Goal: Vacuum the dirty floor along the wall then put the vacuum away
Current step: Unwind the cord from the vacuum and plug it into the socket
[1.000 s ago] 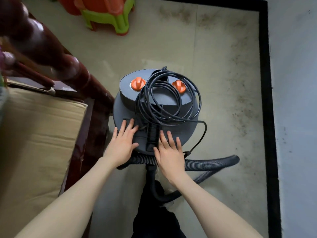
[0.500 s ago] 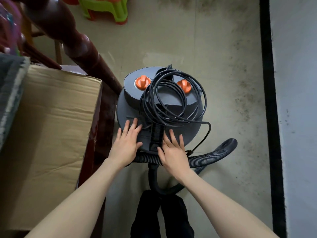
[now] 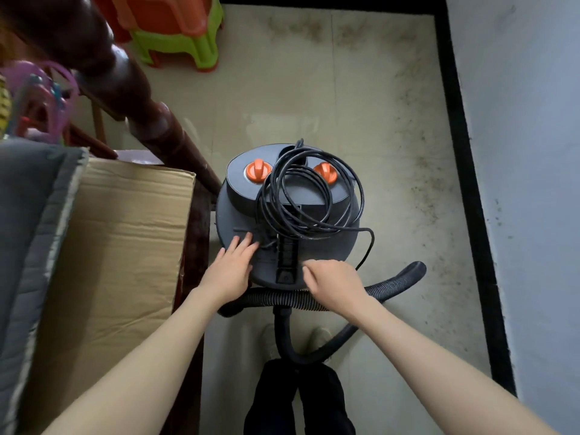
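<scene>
Two hands rest on my grey vacuum point(image 3: 326, 246), which stands on the stained floor point(image 3: 392, 127) near the wall point(image 3: 527, 152). Left hand point(image 3: 229, 271) lies flat, grip wide. Right hand point(image 3: 332, 285) has fingers curled, holding nothing. Black cord point(image 3: 314, 199) is coiled on top.

You see a matt plastic vacuum point(image 3: 326, 243), ribbed hose point(image 3: 314, 298), glossy wood post point(image 3: 138, 98), creased cardboard box point(image 3: 125, 246).

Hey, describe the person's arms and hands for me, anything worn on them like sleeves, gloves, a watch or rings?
Both forearms are bare as far as the frame shows, with no sleeves in view. The left hand and right hand wear no gloves, and no watch, bracelet or ring is visible on either wrist or the fingers that show.
</scene>
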A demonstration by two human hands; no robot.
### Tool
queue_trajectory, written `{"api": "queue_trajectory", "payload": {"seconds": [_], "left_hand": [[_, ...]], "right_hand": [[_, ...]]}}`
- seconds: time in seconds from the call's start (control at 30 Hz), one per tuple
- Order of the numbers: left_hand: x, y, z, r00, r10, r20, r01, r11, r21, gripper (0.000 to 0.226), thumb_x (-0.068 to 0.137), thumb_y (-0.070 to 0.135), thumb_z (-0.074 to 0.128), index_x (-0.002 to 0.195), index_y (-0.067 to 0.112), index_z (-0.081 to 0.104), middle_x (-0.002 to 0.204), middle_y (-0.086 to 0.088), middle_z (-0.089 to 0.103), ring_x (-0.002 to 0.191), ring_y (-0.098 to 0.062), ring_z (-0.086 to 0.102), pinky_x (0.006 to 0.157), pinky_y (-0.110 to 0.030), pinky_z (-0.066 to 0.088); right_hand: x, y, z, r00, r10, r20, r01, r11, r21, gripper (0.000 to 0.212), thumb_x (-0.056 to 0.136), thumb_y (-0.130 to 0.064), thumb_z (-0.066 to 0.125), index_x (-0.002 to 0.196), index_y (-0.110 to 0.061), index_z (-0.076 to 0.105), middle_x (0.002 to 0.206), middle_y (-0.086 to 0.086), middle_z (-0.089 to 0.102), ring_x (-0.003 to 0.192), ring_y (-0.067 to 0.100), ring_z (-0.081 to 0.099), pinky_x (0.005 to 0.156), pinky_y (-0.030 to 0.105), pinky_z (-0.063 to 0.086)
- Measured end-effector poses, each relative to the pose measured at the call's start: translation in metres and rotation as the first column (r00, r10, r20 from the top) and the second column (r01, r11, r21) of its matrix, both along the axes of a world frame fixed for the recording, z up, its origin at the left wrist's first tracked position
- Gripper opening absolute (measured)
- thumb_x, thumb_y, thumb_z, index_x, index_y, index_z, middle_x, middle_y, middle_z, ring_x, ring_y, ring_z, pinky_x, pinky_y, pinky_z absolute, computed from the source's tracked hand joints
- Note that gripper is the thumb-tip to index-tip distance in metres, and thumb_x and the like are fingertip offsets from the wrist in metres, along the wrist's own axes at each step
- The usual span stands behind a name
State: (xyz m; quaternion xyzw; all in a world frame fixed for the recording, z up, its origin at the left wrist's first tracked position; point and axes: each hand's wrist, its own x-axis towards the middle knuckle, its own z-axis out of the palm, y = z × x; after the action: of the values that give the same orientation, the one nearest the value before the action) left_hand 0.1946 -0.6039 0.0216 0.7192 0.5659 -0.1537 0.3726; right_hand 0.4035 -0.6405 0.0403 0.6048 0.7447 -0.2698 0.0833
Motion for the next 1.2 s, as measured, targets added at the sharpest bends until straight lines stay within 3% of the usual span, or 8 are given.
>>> {"api": "queue_trajectory", "payload": {"seconds": [0.07, 0.13, 0.33, 0.43, 0.6, 0.73, 1.0, 1.2], "left_hand": [[0.005, 0.001, 0.011, 0.970, 0.204, 0.131, -0.200, 0.979, -0.041, 0.051, 0.103, 0.012, 0.031, 0.151, 0.015, 0.018, 0.160, -0.002, 0.010, 0.148, -0.021, 0.006, 0.118, -0.036, 0.011], [0.016, 0.002, 0.022, 0.843, 0.461, 0.278, -0.465, 0.884, -0.055, 0.048, 0.103, 0.015, 0.032, 0.150, 0.013, 0.023, 0.157, -0.003, 0.023, 0.145, -0.018, 0.019, 0.116, -0.031, 0.017], [0.052, 0.033, 0.052, 0.500, 0.729, 0.468, -0.762, 0.627, -0.163, 0.052, 0.101, 0.029, 0.039, 0.149, 0.014, 0.026, 0.151, -0.003, 0.034, 0.138, -0.016, 0.033, 0.113, -0.033, 0.027], [0.059, 0.048, 0.056, 0.502, 0.770, 0.394, -0.755, 0.613, -0.234, 0.063, 0.096, 0.044, 0.046, 0.149, 0.016, 0.025, 0.150, -0.002, 0.028, 0.134, -0.018, 0.035, 0.108, -0.034, 0.032], [0.065, 0.060, 0.051, 0.559, 0.784, 0.271, -0.742, 0.619, -0.259, 0.081, 0.082, 0.055, 0.063, 0.141, 0.013, 0.026, 0.144, -0.006, 0.023, 0.131, -0.023, 0.033, 0.108, -0.038, 0.034], [0.075, 0.064, 0.044, 0.599, 0.781, 0.176, -0.750, 0.624, -0.220, 0.084, 0.075, 0.051, 0.071, 0.133, 0.002, 0.036, 0.139, -0.011, 0.037, 0.128, -0.030, 0.039, 0.105, -0.044, 0.038], [0.092, 0.066, 0.071, 0.502, 0.793, 0.344, -0.767, 0.592, -0.247, 0.012, 0.085, 0.014, 0.056, 0.088, 0.003, 0.052, 0.077, -0.004, 0.053, 0.069, -0.017, 0.049, 0.055, -0.026, 0.037], [0.107, 0.070, 0.122, 0.376, 0.828, 0.416, -0.743, 0.538, -0.398, 0.012, 0.083, -0.005, 0.047, 0.077, 0.005, 0.049, 0.072, -0.011, 0.050, 0.070, -0.023, 0.049, 0.064, -0.031, 0.039]], "right_hand": [[0.000, 0.009, 0.018, 0.974, -0.158, -0.161, 0.196, 0.946, 0.259, 0.037, 0.096, -0.032, 0.037, 0.085, -0.011, 0.065, 0.080, 0.004, 0.068, 0.074, 0.029, 0.066, 0.055, 0.031, 0.043], [0.003, 0.024, 0.025, 0.956, -0.171, -0.237, 0.268, 0.838, 0.476, 0.030, 0.089, -0.030, 0.046, 0.085, -0.008, 0.067, 0.075, 0.004, 0.064, 0.066, 0.026, 0.062, 0.051, 0.030, 0.047], [-0.010, 0.050, 0.015, 0.990, -0.139, 0.031, 0.129, 0.968, 0.217, 0.067, 0.068, -0.038, 0.086, 0.118, 0.001, 0.065, 0.104, 0.015, 0.068, 0.100, 0.034, 0.065, 0.099, 0.053, 0.045], [-0.016, 0.042, 0.002, 0.989, -0.119, 0.085, 0.087, 0.947, 0.311, 0.055, 0.050, -0.030, 0.094, 0.093, -0.006, 0.069, 0.079, 0.006, 0.066, 0.077, 0.026, 0.067, 0.088, 0.047, 0.054], [-0.009, 0.045, -0.001, 0.995, -0.027, 0.093, -0.003, 0.950, 0.312, 0.022, 0.087, -0.012, 0.064, 0.109, -0.010, 0.062, 0.097, 0.004, 0.064, 0.096, 0.025, 0.062, 0.110, 0.053, 0.031], [-0.004, 0.037, 0.009, 0.993, -0.031, 0.117, -0.016, 0.927, 0.374, 0.038, 0.053, -0.012, 0.089, 0.083, -0.016, 0.066, 0.066, -0.005, 0.063, 0.067, 0.020, 0.064, 0.083, 0.053, 0.053], [0.014, 0.029, 0.035, 0.998, -0.044, 0.051, 0.012, 0.862, 0.507, 0.048, 0.047, -0.009, 0.090, 0.087, -0.019, 0.067, 0.066, -0.007, 0.061, 0.066, 0.018, 0.062, 0.087, 0.041, 0.047], [0.030, 0.028, 0.082, 1.000, -0.023, -0.015, 0.027, 0.774, 0.632, 0.040, 0.057, -0.009, 0.088, 0.089, -0.016, 0.065, 0.068, -0.004, 0.062, 0.067, 0.021, 0.062, 0.089, 0.041, 0.037]]}}
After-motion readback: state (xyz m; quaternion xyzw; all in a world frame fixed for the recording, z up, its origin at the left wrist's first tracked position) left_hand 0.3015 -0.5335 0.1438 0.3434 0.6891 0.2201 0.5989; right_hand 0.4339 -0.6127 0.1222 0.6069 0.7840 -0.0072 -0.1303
